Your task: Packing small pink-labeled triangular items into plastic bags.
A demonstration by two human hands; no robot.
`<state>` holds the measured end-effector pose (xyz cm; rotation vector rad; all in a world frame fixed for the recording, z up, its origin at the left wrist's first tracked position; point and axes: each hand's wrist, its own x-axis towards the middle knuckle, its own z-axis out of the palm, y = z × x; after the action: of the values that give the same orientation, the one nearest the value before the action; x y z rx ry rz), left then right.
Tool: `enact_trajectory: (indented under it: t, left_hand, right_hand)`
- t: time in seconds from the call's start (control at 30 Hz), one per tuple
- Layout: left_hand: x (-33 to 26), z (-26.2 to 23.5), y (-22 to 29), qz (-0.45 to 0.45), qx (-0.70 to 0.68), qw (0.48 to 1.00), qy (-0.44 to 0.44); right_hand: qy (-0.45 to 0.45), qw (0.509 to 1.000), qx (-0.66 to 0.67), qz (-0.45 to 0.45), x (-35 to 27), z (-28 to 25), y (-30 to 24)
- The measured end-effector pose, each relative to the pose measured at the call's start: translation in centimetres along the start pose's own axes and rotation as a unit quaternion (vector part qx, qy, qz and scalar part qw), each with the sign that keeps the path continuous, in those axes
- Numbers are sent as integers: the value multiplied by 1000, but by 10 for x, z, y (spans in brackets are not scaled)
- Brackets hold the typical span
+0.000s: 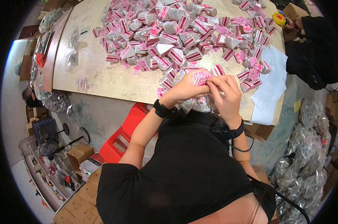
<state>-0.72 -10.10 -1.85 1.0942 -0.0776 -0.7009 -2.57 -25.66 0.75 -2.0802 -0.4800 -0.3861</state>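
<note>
Over the near edge of the table, my left hand (pixel 187 89) is closed around a pink-and-white printed piece (pixel 201 77), whose full shape is partly hidden by my fingers. My right hand (pixel 227 91) pinches at the right edge of the same piece with thumb and fingertips. Under my hands lies a glittery, multicoloured speckled bundle (pixel 201 105); I cannot make out what it is. Just beyond, a large heap of cake-slice-shaped ornaments (pixel 165 39) with red-and-white layers, silvery glitter and pink tags covers the table (pixel 98 80).
White paper sheets (pixel 268 93) lie at the table's right side. A red plastic stool (pixel 120 138) stands left of me, cardboard boxes (pixel 79 203) behind it. Silvery plastic bags (pixel 303 149) pile up at right. Another person (pixel 314 48) works at the far right, beside a yellow tape roll (pixel 278 18).
</note>
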Motion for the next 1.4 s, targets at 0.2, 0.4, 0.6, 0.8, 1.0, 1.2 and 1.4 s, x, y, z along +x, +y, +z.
enact_trajectory:
  t: [0.2,0.4,0.6,0.8,1.0,1.2,1.4]
  left_hand:
    - [1,-1,0,-3,-38,999,18]
    - [1,-2,-2,-9,-50,999,14]
    - [-1,-5,-4,-20,-63,997,32]
    - [4,-21,-6,-29,-207,978,3]
    - [6,-18,-13,-38,-208,976,56]
    - [5,-18,-14,-33,-212,976,47]
    - [3,-25,-18,-31,-236,971,10]
  right_hand:
    - [-15,999,29,35,-1,-3,-4]
    - [-16,998,25,49,0,-1,-6]
    - [19,1000,12,19,0,3,-7]
    - [39,998,-41,-33,9,14,-1]
    - [54,996,-59,-33,8,23,2]
    - [95,992,-67,-57,7,24,4]
    - [80,992,-78,-65,4,26,7]
